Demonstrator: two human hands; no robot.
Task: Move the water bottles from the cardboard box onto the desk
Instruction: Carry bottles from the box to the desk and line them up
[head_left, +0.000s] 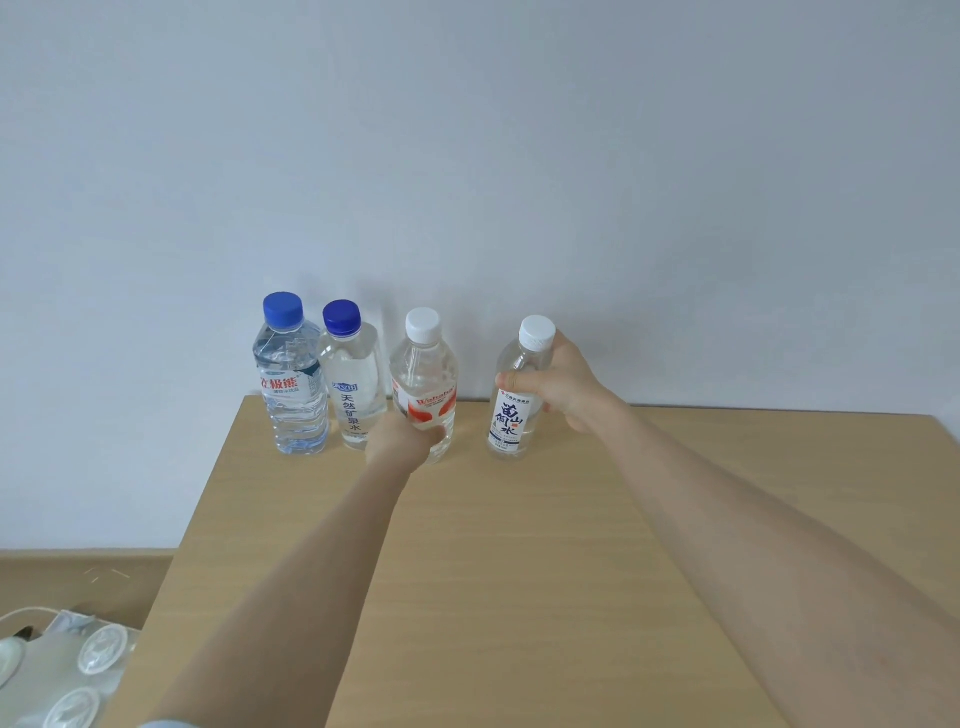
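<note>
Bottle row (354, 384) by wall (519, 156), gap between right two, open desk (519, 571) in front

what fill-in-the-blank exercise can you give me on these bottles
The desk holds ____ upright bottles.
The leftmost bottle has a ____ cap.
The right hand grips the rightmost bottle, whose cap is ____.
The Wahaha bottle is gripped by the ____ hand.
Missing: four, blue, white, left.

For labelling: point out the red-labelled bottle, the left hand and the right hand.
red-labelled bottle (423, 364): head view, clear shoulder above label.
left hand (401, 441): head view, back of hand.
right hand (569, 387): head view, back of hand.
</note>
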